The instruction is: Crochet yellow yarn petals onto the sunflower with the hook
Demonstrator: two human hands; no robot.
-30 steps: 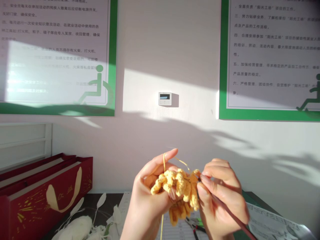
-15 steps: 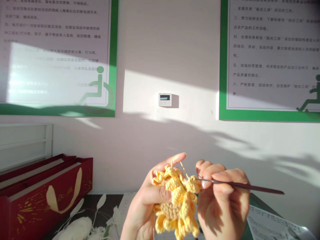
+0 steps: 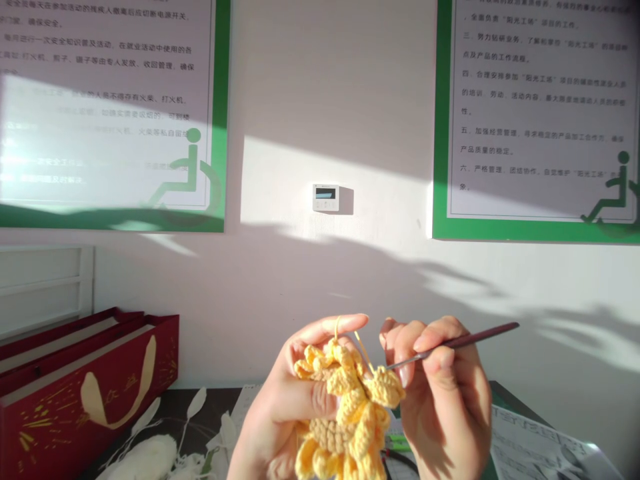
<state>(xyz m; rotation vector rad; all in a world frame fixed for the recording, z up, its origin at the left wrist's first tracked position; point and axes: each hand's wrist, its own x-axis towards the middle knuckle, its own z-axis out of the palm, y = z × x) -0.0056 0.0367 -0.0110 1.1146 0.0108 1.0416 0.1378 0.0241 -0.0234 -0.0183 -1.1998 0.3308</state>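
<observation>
A yellow crocheted flower (image 3: 367,433) with a tan centre and curled petals is held by my left hand (image 3: 295,407), the thumb pressing across its front. The raised left index finger carries a loop of yellow yarn (image 3: 363,350) that runs down to the petals. My right hand (image 3: 445,393) pinches a crochet hook (image 3: 465,339) with a dark red handle, tilted up to the right. The metal end of the hook meets the upper right petal; its very tip is hard to make out.
Red gift bags (image 3: 100,393) stand at the left. Near them on the dark table (image 3: 200,413) lie a white yarn ball (image 3: 150,457) and white leaf-like pieces. Printed papers (image 3: 550,443) lie at the right. A thermostat (image 3: 325,198) hangs on the wall between green-framed posters.
The hook's handle end has swung upward, so the hook slants more steeply. Both hands and the flower appear slightly further left, as does the whole background.
</observation>
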